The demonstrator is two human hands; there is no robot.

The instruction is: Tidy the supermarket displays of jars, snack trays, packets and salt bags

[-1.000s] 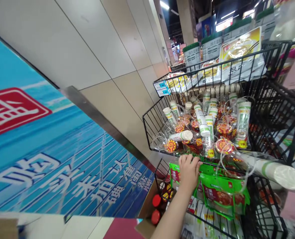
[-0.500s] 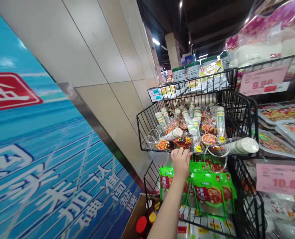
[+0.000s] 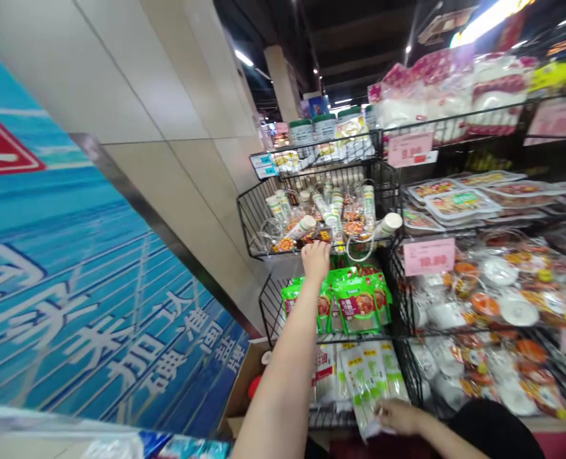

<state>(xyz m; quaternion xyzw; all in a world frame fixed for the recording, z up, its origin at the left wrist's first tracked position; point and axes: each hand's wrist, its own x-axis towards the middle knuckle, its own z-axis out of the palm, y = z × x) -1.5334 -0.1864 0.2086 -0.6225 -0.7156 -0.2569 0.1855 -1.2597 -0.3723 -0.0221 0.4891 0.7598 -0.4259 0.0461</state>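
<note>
My left hand (image 3: 316, 260) reaches up to the middle wire basket (image 3: 253, 254), its fingers curled over the front rim. In that basket lie clear wrapped packs with white tubes (image 3: 303, 225) and red-orange labels. Green pouches (image 3: 357, 306) of instant noodles stand in the basket just below this hand. Low down, my right hand (image 3: 398, 415) is closed on the lower end of a white and green packet of dried noodles (image 3: 362, 382). The packet tilts out over the front of the bottom shelf, among similar packets. My right fingertips are partly blurred.
To the right, shelves hold flat sealed trays (image 3: 459, 203) and bowl-shaped packs (image 3: 517, 309) behind pink price tags (image 3: 429, 256). A tiled pillar (image 3: 187, 191) and a blue printed panel (image 3: 96, 306) are on the left. A cardboard box (image 3: 238, 382) sits beside the rack's foot.
The view has drawn back and turned right, showing more shelves. My left hand keeps its place on the basket rim. My right hand has come into view, holding a noodle packet.
</note>
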